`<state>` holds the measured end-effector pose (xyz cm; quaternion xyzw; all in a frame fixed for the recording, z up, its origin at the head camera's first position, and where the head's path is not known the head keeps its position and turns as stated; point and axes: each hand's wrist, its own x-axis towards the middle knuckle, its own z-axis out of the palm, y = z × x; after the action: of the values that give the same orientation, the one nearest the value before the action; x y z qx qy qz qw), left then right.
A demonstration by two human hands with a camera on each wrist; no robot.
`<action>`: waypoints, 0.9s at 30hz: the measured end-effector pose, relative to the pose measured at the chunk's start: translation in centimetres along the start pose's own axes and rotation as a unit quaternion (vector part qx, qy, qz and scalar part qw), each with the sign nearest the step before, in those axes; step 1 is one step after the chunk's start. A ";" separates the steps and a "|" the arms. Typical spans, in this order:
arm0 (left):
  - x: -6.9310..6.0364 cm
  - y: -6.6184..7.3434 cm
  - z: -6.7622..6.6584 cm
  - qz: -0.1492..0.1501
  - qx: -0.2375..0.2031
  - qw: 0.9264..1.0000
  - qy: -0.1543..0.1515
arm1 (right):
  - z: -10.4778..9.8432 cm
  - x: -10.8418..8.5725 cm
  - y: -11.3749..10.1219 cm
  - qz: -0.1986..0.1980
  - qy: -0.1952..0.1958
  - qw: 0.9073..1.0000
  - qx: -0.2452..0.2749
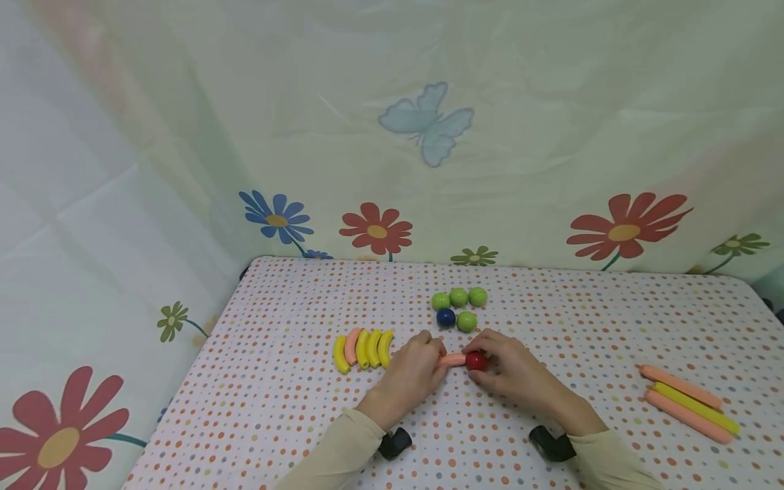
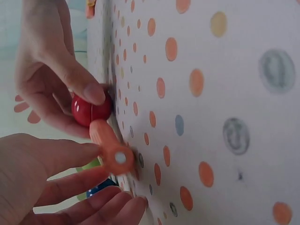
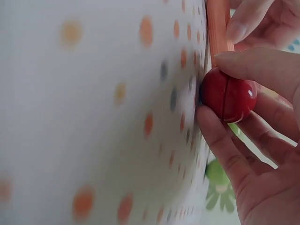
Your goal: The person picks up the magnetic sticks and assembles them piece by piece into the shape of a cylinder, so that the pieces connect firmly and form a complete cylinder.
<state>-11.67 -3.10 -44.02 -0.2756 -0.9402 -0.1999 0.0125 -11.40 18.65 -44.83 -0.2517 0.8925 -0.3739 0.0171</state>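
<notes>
In your dim right wrist view, small glints mark the red ball (image 3: 234,97); beside it, the tabletop (image 3: 108,145) blurs under soft shadow.

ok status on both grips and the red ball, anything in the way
Left grip pinches orange stick. Right grip holds red ball at the stick's end. No obstacle visible between ball and stick.

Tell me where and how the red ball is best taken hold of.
Probably by the rounded near and far sides of the red ball, coming from the right. The orange stick runs up to its left side, blocking that approach; the right hand holds it from the freer right.
</notes>
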 end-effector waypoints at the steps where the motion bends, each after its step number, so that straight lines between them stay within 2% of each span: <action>1: 0.1 0.0 0.0 -0.002 0.000 1.000 0.000 | -0.3 -0.2 0.1 0.004 0.004 1.000 -0.001; 4: 0.3 -0.1 0.0 -0.012 -0.004 1.000 0.004 | -1.2 -0.9 0.7 0.013 0.016 1.000 -0.010; 7: 0.8 -0.5 0.0 -0.011 -0.002 1.000 0.021 | -2.2 -1.6 1.3 0.020 0.028 0.999 -0.022; 13: 2.6 -1.2 -0.4 0.032 0.009 0.998 0.051 | -4.0 -3.1 2.5 0.047 0.048 0.997 -0.038; 17: 3.9 -1.2 -0.5 0.059 0.041 0.996 0.043 | -4.7 -3.8 3.3 0.061 0.053 0.995 -0.051; 21: 4.7 -1.0 -0.2 0.073 0.076 0.994 0.025 | -5.0 -4.2 3.7 0.077 0.047 0.994 -0.058; 25: 4.8 -0.7 0.1 0.076 0.088 0.993 0.011 | -5.2 -4.8 3.8 0.084 0.054 0.993 -0.068; 27: 4.7 -0.6 0.2 0.067 0.092 0.993 0.004 | -5.2 -4.9 4.0 0.079 0.059 0.993 -0.068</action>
<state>-15.99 -1.06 -43.81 -0.3350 -0.9338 -0.1127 0.0553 -9.99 26.77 -44.57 -0.1586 0.9323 -0.3242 -0.0234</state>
